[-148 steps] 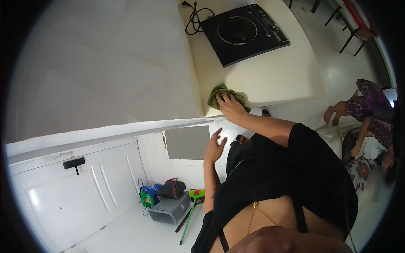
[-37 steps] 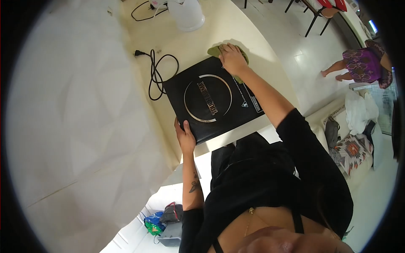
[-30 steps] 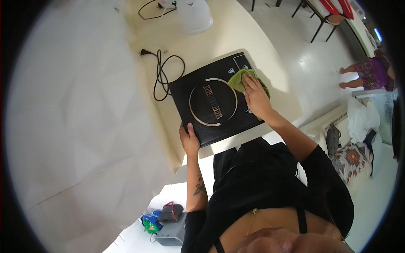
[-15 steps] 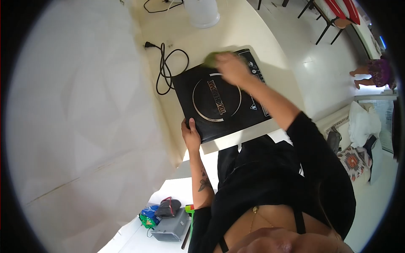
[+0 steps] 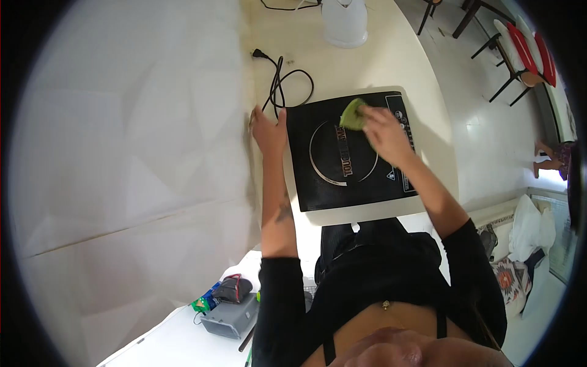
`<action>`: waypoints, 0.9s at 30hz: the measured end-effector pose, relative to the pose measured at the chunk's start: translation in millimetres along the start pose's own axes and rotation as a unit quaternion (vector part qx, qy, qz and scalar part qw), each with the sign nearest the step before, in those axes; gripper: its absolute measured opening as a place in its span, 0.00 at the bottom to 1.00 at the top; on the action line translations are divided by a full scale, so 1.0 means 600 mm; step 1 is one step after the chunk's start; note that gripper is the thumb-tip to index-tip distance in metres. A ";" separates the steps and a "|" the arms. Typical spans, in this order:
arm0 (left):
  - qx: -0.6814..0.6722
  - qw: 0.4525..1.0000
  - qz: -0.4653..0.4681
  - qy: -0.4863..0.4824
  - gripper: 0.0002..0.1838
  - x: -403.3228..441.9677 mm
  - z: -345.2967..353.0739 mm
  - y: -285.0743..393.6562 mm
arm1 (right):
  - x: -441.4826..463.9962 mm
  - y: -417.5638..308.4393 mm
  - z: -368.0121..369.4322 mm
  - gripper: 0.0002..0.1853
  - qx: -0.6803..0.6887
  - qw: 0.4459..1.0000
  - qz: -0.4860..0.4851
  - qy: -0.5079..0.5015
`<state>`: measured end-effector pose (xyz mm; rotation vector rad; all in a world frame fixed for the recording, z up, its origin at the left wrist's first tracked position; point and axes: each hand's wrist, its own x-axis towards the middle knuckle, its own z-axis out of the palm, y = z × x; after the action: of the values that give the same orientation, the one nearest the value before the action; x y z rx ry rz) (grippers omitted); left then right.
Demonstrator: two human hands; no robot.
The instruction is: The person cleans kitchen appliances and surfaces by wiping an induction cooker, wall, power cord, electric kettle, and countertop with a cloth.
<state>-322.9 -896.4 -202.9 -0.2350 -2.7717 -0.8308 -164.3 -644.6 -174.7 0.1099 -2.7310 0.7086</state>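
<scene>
A black induction cooktop (image 5: 324, 189) lies flat on the cream counter (image 5: 391, 61), with its control panel on the right side. My right hand (image 5: 386, 134) has its fingers closed on a green cloth (image 5: 353, 115) over the upper part of the cooktop. Beside the cooktop's upper left corner is my left hand (image 5: 268, 131), fingers apart and thumb up, near the black power cord (image 5: 312, 85). It holds nothing that I can see. The cord's loops lie on the counter above it.
A white kettle (image 5: 344, 24) stands at the counter's far end. The white wall (image 5: 140, 134) runs along the left. Chairs (image 5: 520, 67) stand at the upper right, with another person's legs (image 5: 550, 164) below them. A grey bin (image 5: 229, 318) is at the lower left.
My left hand has left the cooktop's lower left corner and moved up toward the cord. My right hand has gone on wiping with the cloth across the cooktop. The view has shifted.
</scene>
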 end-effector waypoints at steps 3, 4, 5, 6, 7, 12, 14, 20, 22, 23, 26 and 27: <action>0.078 0.989 -0.074 -0.105 0.47 0.086 0.032 0.016 | -0.013 -0.027 0.039 0.16 -0.055 0.998 -0.022 -0.031; 0.103 0.976 -0.101 -0.164 0.45 0.101 0.037 0.019 | -0.014 -0.031 0.042 0.18 -0.100 0.994 -0.020 -0.031; 0.128 0.958 -0.126 -0.224 0.43 0.112 0.043 0.018 | -0.013 -0.026 0.044 0.18 -0.099 0.994 -0.021 -0.031; 0.129 0.958 -0.127 -0.224 0.43 0.117 0.047 0.013 | -0.015 -0.022 0.046 0.19 -0.091 0.995 -0.015 -0.042; 0.118 0.949 -0.164 -0.241 0.37 0.122 0.050 0.007 | -0.016 -0.017 0.047 0.20 -0.084 0.995 -0.008 -0.052; 0.122 0.940 -0.140 -0.285 0.22 0.129 0.045 -0.027 | -0.016 -0.018 0.044 0.20 -0.064 0.997 -0.004 -0.052; 0.098 0.962 -0.124 -0.220 0.16 0.125 0.043 -0.036 | -0.013 -0.017 0.044 0.20 -0.062 0.997 -0.005 -0.050; 0.102 0.988 -0.047 -0.105 0.11 0.052 -0.050 0.019 | -0.013 -0.020 0.043 0.19 -0.073 0.997 -0.011 -0.036; 0.123 0.988 -0.047 -0.083 0.12 0.025 -0.091 0.045 | -0.014 -0.020 0.046 0.19 -0.084 0.996 -0.015 -0.028; 0.143 0.987 -0.044 -0.062 0.13 0.011 -0.113 0.057 | -0.014 -0.020 0.048 0.19 -0.085 0.996 -0.015 -0.027; 0.127 0.991 -0.029 -0.041 0.12 -0.037 -0.180 0.078 | -0.017 -0.021 0.050 0.20 -0.092 0.996 -0.010 -0.013; 0.097 0.995 -0.018 -0.027 0.10 -0.053 -0.196 0.082 | -0.016 -0.021 0.052 0.19 -0.090 0.996 -0.017 -0.002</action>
<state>-260.2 -924.1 -91.0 -0.1745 -2.8909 -0.5660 -161.9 -671.0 -197.8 0.1154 -2.7754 0.4520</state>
